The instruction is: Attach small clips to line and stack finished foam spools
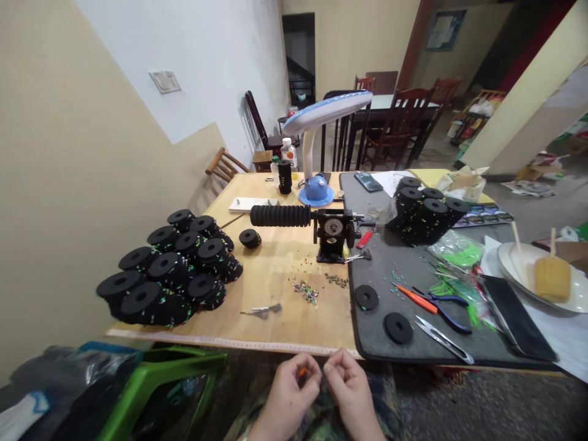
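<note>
My left hand (294,392) is held just off the table's front edge, its fingers curled around something small and orange (302,372) that I cannot make out further. Close beside it, my right hand (348,386) is closed in a pinch; whatever it holds is too small or hidden to name. Beyond both hands lies a pile of small coloured beads (307,293), with small dark pieces (337,280) to its right. A black crank winder (331,236) carries a row of black foam spools (280,215) on its shaft. Two flat foam discs (366,297) (398,328) lie on the grey mat.
Stacked foam spools (168,269) fill the table's left side; more stand (429,211) at back right. Thread snips (443,340), blue-handled pliers (450,309), an orange-handled tool (417,299) and a black phone (519,318) lie right. A blue lamp (316,191) stands behind; a green stool (151,380) is lower left.
</note>
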Tool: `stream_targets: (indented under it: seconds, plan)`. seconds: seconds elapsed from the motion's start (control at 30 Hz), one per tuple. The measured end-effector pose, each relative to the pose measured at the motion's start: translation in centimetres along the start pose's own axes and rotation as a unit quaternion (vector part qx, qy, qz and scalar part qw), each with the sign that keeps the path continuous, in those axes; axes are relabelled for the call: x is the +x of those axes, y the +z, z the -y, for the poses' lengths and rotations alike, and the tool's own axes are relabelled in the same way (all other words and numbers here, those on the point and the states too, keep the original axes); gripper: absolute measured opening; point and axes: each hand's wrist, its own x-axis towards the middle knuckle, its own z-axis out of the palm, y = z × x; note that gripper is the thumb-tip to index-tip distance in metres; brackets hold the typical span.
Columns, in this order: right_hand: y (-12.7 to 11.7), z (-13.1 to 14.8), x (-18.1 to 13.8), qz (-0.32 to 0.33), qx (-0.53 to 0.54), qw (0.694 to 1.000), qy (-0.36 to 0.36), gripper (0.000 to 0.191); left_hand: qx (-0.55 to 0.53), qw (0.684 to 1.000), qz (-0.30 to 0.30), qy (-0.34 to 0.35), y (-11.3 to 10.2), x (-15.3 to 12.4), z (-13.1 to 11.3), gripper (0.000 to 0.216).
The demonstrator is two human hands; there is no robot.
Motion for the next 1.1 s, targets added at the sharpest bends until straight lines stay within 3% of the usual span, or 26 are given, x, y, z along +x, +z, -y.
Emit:
stream_targets:
  seconds: [0.23, 0.43, 0.63, 0.8, 0.97, 1.1]
  plan:
    - [0.1, -0.3, 0.0, 0.007, 0.005, 1.000, -0.005, 0.037, -0.012, 1.000, -0.017, -0.009, 0.1, -0.1, -0.1, 0.015]
    - [-0.1, 0.2, -0.1, 0.062, 0.024, 0.998, 0.001, 0.042, 0.007, 1.000, -0.015, 0.009, -0.3, 0.0, 0.1, 0.021]
    - [-0.9, 1.1, 0.1, 0.117, -0.114, 0.986, -0.043, 0.023, 0.117, 0.989, 0.015, 0.087, -1.7, -0.4, -0.8, 0.020]
    - [-0.8, 2.3, 0.2, 0.142, -0.197, 0.964, -0.109, 0.017, 0.180, 0.976, 0.042, 0.115, -2.7, -0.7, -1.6, 0.018]
    - [-0.9, 3.8, 0.6, 0.147, -0.242, 0.942, -0.178, 0.017, 0.112, 0.989, 0.008, 0.099, -3.9, -0.8, -2.0, 0.023]
    - [-1.9, 4.9, 1.6, 0.123, -0.289, 0.923, -0.223, 0.018, 0.055, 0.994, -0.056, 0.081, -5.6, -0.7, -2.7, 0.027]
